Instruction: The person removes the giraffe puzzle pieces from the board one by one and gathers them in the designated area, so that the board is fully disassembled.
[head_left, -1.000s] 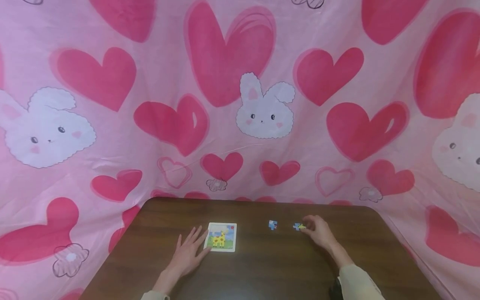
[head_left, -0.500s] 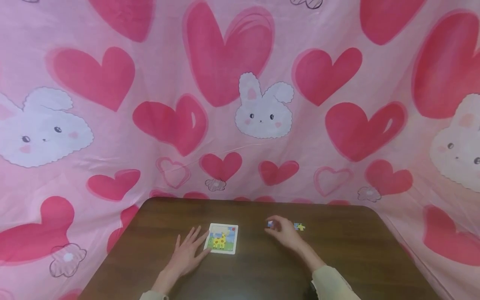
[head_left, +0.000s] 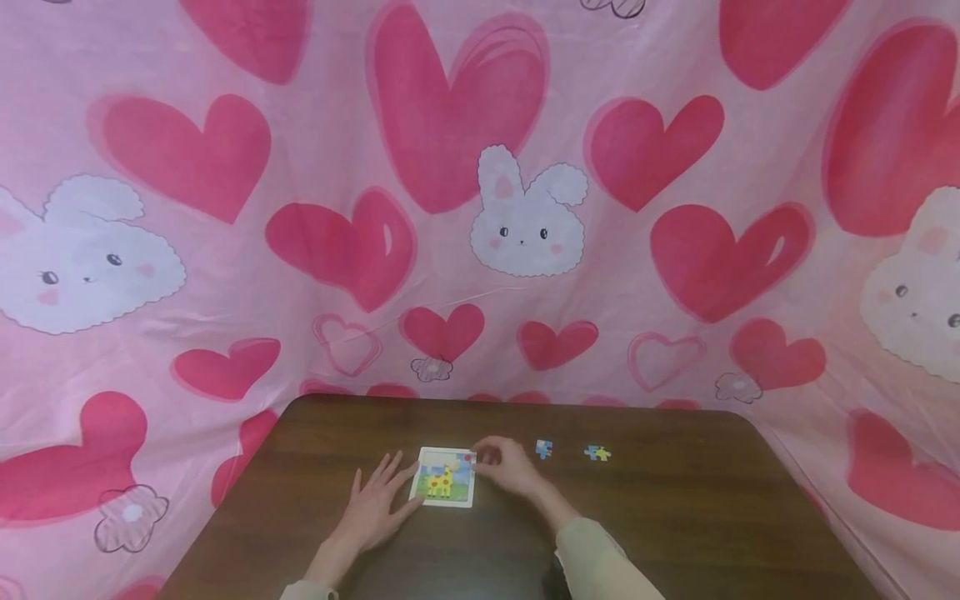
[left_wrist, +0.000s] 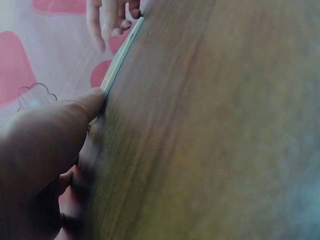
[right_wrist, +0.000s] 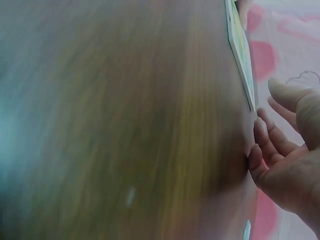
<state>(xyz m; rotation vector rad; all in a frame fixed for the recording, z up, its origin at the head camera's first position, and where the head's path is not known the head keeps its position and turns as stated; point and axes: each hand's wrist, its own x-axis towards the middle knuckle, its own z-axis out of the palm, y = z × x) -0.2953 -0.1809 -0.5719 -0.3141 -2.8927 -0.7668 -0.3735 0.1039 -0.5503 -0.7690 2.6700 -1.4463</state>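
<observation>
A white-framed giraffe jigsaw puzzle (head_left: 450,504) lies flat on the table. My left hand (head_left: 371,507) rests at its left side, fingers spread fairly straight. In the left wrist view the thumb (left_wrist: 92,100) touches the puzzle's edge. My right hand (head_left: 512,465) is at the puzzle's upper right corner, fingers loosely bent. The right wrist view shows those fingers (right_wrist: 262,132) beside the board's corner (right_wrist: 250,102), with nothing visibly held between them; whether they touch it I cannot tell. Two joined-looking blue puzzle bits lie right of that hand: one blue (head_left: 543,449), one blue and yellow (head_left: 597,452).
The dark brown wooden table (head_left: 675,500) has rounded far corners. Behind and around it hangs a pink cloth (head_left: 630,275) with hearts and rabbits.
My right hand has moved left, from the blue and yellow bit, past the blue bit, to the puzzle's right edge. Both bits still lie on the table. The left hand stays put.
</observation>
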